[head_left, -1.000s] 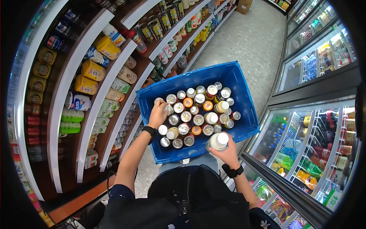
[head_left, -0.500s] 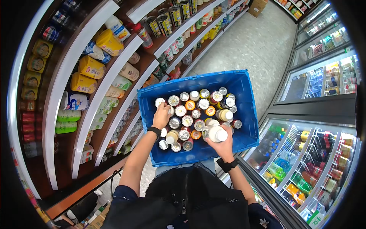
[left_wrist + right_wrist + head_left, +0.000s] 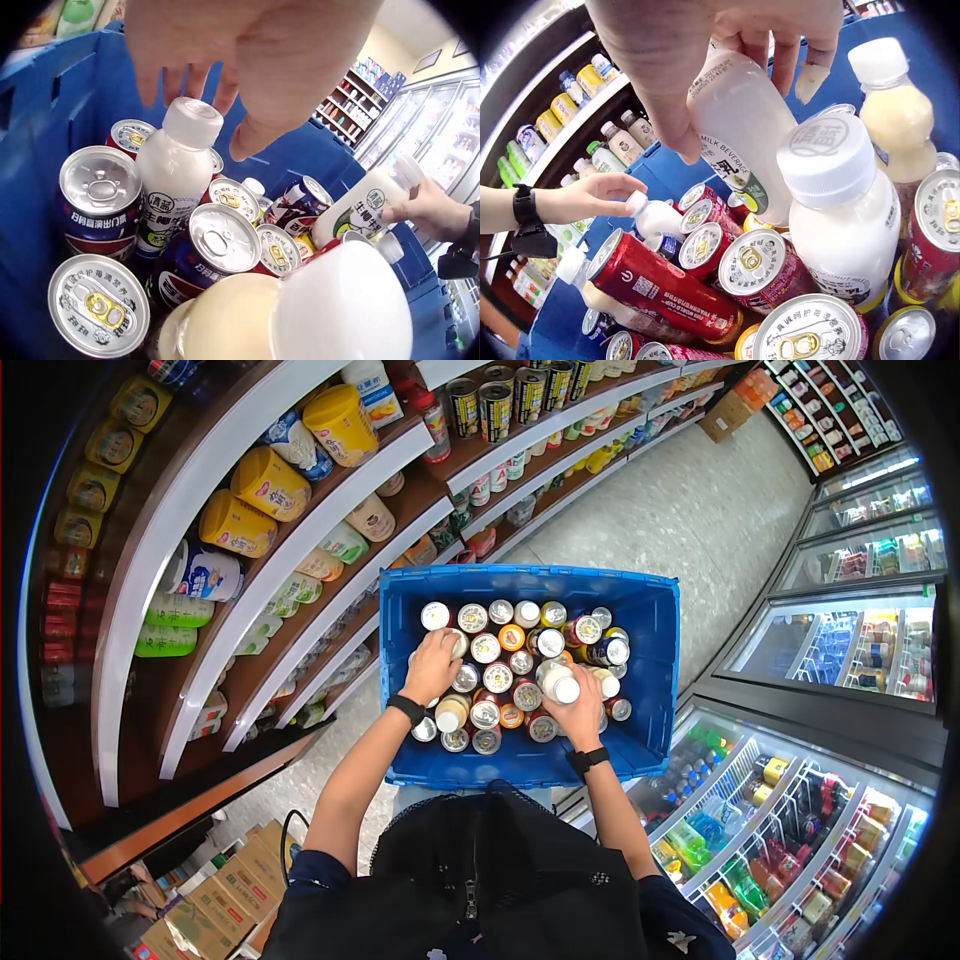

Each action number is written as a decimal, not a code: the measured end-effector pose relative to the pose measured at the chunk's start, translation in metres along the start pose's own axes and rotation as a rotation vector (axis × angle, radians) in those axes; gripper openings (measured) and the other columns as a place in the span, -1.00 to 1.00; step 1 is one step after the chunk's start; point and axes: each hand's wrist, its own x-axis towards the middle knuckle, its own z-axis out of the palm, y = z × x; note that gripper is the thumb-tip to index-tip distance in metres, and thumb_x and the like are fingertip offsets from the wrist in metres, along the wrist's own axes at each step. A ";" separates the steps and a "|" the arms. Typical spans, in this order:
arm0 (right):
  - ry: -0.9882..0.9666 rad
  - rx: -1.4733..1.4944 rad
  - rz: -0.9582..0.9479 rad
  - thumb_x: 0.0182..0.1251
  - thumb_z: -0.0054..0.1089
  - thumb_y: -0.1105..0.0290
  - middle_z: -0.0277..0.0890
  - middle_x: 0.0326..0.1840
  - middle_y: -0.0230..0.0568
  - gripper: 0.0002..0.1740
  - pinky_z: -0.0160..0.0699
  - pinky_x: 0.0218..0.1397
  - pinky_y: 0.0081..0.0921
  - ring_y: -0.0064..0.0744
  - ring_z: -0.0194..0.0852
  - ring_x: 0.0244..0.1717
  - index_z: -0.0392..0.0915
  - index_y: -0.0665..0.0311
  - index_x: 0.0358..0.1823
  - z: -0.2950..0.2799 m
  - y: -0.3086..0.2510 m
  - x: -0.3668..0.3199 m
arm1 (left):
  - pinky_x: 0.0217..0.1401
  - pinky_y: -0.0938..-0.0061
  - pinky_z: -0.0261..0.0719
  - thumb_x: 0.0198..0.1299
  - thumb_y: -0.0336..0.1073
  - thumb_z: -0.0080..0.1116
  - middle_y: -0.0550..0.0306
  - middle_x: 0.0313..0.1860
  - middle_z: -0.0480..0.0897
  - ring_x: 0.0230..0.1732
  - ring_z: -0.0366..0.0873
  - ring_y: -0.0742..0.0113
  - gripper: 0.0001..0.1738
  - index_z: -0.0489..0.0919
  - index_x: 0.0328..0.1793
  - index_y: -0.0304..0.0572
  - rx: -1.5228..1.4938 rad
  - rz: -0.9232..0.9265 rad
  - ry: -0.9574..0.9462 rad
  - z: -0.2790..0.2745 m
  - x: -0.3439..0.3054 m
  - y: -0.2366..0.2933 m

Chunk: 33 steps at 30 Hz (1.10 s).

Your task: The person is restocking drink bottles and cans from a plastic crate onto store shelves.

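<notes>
My right hand [image 3: 583, 718] grips a white milk drink bottle [image 3: 557, 684] over the right half of the blue crate [image 3: 640, 750]. In the right wrist view this bottle [image 3: 742, 120] tilts, its cap end up by the palm, beside an upright white-capped bottle [image 3: 840, 217]. My left hand [image 3: 432, 668] is over the crate's left side. Its fingers reach down around the cap of a standing milk drink bottle [image 3: 176, 176] in the left wrist view, and the thumb stands apart from the cap. Drink cans [image 3: 225, 240] with silver tops pack closely around both bottles.
Curved shelves of drinks and yellow tubs [image 3: 270, 482] rise on the left. Glass-door coolers [image 3: 760, 830] line the right side. A tiled aisle [image 3: 640, 510] runs ahead, with a cardboard box [image 3: 728, 415] at its far end. More cartons [image 3: 225, 890] are stacked at the lower left.
My right hand has carried its bottle from the crate's front right edge inward over the cans. The left hand has stayed by the bottle at the left. The view has turned slightly.
</notes>
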 end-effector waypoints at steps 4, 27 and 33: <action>-0.023 0.021 0.050 -0.21 0.60 0.31 0.52 0.09 -0.04 -0.18 0.39 0.20 -0.10 0.04 0.44 0.12 0.41 0.22 0.19 0.008 0.005 0.000 | 0.30 0.18 0.43 0.11 -0.36 0.29 -0.06 0.21 0.47 0.24 0.42 -0.10 -0.51 0.47 0.19 -0.22 -0.081 -0.043 0.095 -0.013 -0.022 0.009; -0.187 -0.039 0.073 -0.15 0.61 0.26 0.60 -0.05 0.02 -0.26 0.55 0.01 -0.08 0.07 0.57 -0.02 0.42 0.19 0.11 0.047 0.002 0.015 | 0.12 0.22 0.51 0.16 -0.40 0.25 -0.01 -0.04 0.62 0.04 0.55 -0.04 -0.77 0.60 -0.06 -0.28 -0.260 -0.154 0.087 -0.046 -0.085 0.031; -0.139 -0.162 0.011 -0.18 0.62 0.23 0.50 0.04 -0.21 -0.26 0.50 0.07 -0.15 -0.03 0.50 0.04 0.47 0.14 0.11 0.054 -0.012 0.017 | 0.12 0.22 0.51 0.16 -0.38 0.26 -0.04 -0.06 0.62 0.04 0.55 -0.05 -0.77 0.60 -0.07 -0.28 -0.260 -0.190 0.032 -0.046 -0.098 0.027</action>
